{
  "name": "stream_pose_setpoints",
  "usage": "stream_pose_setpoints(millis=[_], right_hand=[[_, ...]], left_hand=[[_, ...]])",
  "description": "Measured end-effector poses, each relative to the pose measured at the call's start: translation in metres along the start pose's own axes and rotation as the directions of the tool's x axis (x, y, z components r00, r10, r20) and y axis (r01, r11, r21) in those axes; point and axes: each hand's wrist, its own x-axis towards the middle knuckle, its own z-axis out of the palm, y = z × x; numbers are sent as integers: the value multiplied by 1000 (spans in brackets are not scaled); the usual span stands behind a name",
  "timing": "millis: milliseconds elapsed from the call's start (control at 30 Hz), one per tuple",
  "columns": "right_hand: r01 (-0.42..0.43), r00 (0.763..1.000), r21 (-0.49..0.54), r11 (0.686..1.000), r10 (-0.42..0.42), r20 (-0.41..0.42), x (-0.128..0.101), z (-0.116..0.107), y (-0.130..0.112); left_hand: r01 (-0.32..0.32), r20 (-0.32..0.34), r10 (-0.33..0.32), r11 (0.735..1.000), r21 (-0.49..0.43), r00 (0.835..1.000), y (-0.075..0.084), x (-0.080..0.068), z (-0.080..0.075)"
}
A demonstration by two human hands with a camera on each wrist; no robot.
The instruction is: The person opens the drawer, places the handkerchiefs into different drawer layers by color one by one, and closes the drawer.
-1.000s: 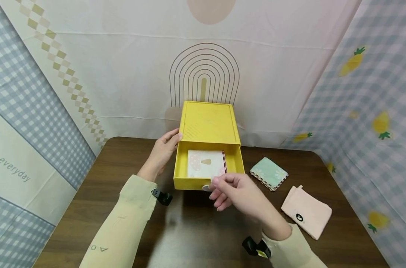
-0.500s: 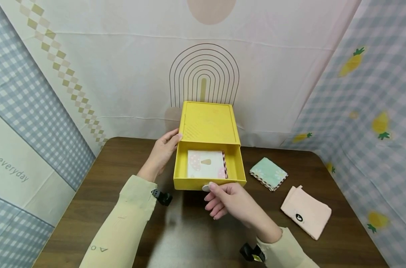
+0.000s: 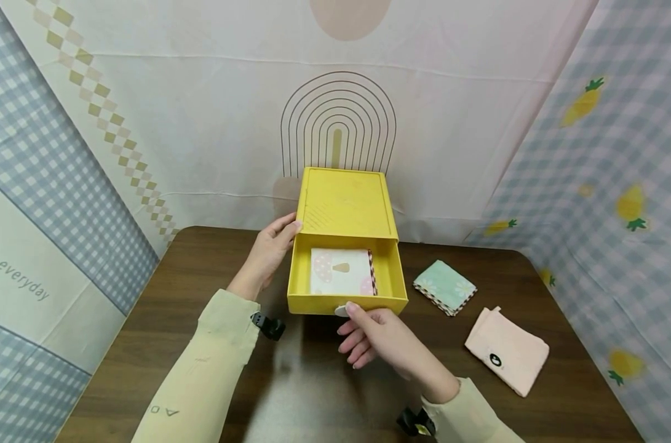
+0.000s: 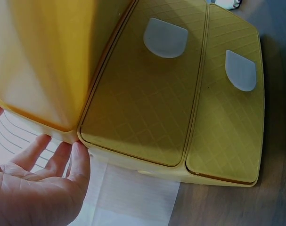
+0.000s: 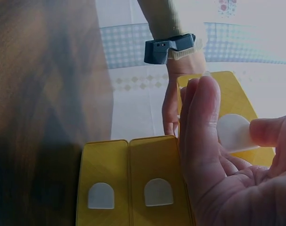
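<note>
Pinching the white tab [image 3: 341, 310] of the open yellow plastic drawer [image 3: 347, 303], the right hand [image 3: 375, 337] sat just before it; the left hand [image 3: 269, 250], fingers straight, pressed the yellow box [image 3: 346, 202].

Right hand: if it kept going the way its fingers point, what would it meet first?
The right hand already pinches the white tab; straight on it would press the open yellow drawer's front.

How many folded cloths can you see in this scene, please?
3: a mushroom-print cloth inside the open yellow drawer, a mint green cloth on the table right of the drawer, and a pink cloth nearer the table's right edge.
</note>
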Motion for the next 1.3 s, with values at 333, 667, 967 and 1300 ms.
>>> stream_pose_setpoints(millis=[333,667,967,1300], right_hand=[[5,1000,21,1000,-5,1,0,3,-1],[10,1000,39,999,-10,-3,3,3,-1],[18,1000,37,999,-18,-5,5,3,-3],[35,999,37,999,-34,-40,13,5,-7]], left_hand=[[0,3,0,1000,1,1000,1,-1,1],[2,-2,-2,1000,13,1000,1,-1,1],[-1,3,1,1000,16,1000,0,-2,-1],[-11,16,10,1000,18,1000,0,-2,-1]])
